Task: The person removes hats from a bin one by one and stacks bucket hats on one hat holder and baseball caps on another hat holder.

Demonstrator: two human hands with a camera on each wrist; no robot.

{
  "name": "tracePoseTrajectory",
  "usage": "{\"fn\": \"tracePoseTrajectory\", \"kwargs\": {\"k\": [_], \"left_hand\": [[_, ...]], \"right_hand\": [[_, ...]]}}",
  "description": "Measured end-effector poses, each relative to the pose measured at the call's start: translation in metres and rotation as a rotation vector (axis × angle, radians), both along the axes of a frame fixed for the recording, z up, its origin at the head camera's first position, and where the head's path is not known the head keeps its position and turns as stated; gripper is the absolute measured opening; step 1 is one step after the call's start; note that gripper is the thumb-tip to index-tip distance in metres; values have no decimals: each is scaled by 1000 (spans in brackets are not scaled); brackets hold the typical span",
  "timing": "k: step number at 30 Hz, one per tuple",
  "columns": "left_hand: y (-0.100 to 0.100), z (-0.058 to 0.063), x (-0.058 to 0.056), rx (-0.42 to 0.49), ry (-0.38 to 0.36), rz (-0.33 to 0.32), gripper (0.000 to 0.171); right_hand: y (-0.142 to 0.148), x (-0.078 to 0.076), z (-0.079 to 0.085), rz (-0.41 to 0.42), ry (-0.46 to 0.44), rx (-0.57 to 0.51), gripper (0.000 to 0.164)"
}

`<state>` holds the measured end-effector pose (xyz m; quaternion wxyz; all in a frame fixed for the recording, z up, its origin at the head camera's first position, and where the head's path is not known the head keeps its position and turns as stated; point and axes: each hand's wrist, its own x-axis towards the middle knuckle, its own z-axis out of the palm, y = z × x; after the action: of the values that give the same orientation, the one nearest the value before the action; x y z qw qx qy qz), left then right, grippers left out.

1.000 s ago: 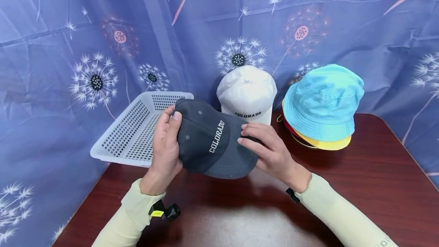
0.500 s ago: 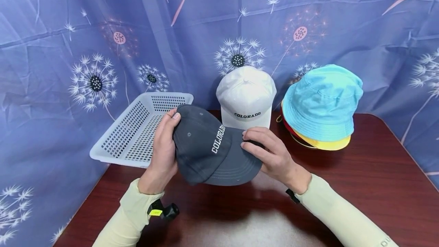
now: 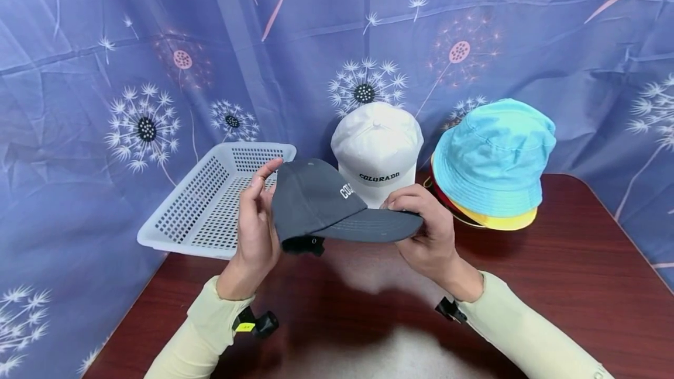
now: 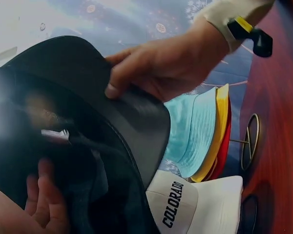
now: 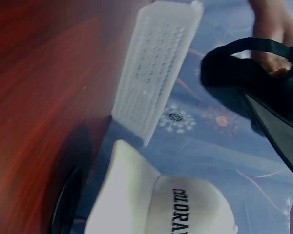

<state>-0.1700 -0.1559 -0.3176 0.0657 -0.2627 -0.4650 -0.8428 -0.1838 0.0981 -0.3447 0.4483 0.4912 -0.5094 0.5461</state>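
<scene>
A dark grey baseball cap (image 3: 310, 197) is held above the table, brim to the right and nearly level. My right hand (image 3: 429, 233) pinches the brim, with the thumb underneath. At the back of the cap is my left hand (image 3: 255, 233), its fingers loosely extended against it; the cap partly hides them. The left wrist view looks into the dark inside of the cap, past the fingers of my left hand (image 4: 46, 200). Behind the cap stands a white cap (image 3: 376, 145) lettered COLORADO. A light blue bucket hat (image 3: 495, 157) tops a stack with yellow and red hats.
A white plastic basket (image 3: 171, 206) with perforated sides stands at the back left. The dark red wooden table (image 3: 579, 285) runs beneath everything. A blue patterned curtain (image 3: 295, 75) hangs close behind. A wire stand (image 4: 253, 139) shows under the hat stack.
The grey cap has tipped so its brim is now seen edge-on, with its lettering mostly turned away. My right hand rose slightly with the brim, and my left fingers shifted from gripping to loosely touching.
</scene>
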Motion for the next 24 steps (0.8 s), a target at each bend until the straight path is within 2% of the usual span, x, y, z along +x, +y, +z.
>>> {"fn": "tracePoseTrajectory", "kwargs": {"k": [3,6,11,17,21,24], "left_hand": [[2,-2,0,-47,38,8,42],[4,-4,1,-122,70,20,45],[7,-8,1,-245,103,34,55],[9,-11,-1,-338,131,59,64],[10,-11,0,-583,169,157,70],[12,-11,1,-772,267,281,77]], "right_hand": [[1,4,1,22,-73,-47,11],[3,9,0,-27,-186,-61,13],[9,16,-4,-128,-435,-87,19],[14,18,-2,-105,-658,-116,35],[16,17,-2,-79,-752,-119,39],[16,15,-1,-73,-798,-135,36]]}}
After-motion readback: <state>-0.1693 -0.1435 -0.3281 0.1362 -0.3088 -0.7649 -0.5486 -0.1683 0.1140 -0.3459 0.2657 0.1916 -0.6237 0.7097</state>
